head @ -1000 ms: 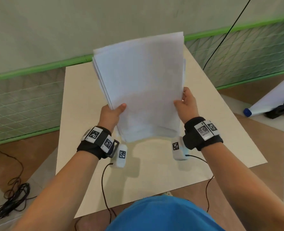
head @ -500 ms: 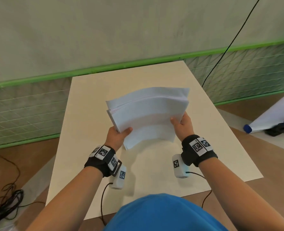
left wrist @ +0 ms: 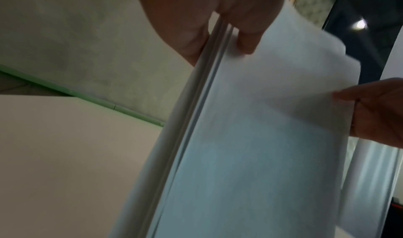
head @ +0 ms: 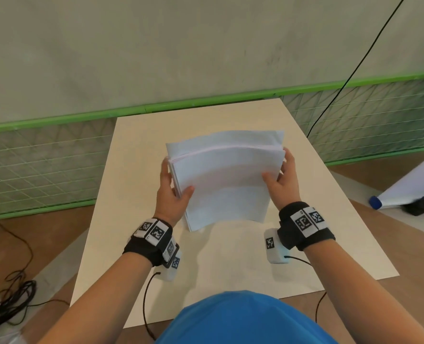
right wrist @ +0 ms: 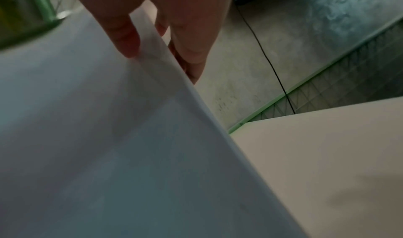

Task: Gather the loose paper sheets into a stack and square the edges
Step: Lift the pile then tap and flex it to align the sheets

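Note:
A stack of white paper sheets (head: 227, 180) stands tilted on its near short edge on the beige table (head: 136, 194), bowing toward me. My left hand (head: 173, 192) grips the stack's left long edge, thumb on the front face and fingers behind. My right hand (head: 281, 175) grips the right long edge the same way. In the left wrist view the paper stack (left wrist: 250, 138) shows several sheet edges slightly stepped under the left hand (left wrist: 218, 26). In the right wrist view the thumb and fingers of the right hand (right wrist: 157, 40) pinch the paper stack (right wrist: 109, 147).
A wall with a green rail and wire mesh (head: 32, 170) runs behind the table. A black cable (head: 355, 65) hangs at the right. Coiled cables (head: 9, 299) lie on the floor at left; a rolled white sheet with a blue cap (head: 404, 192) lies at right.
The stack came down from a raised, upright hold to rest on the table, tilted lower. Both hands slid up along the side edges, farther from me.

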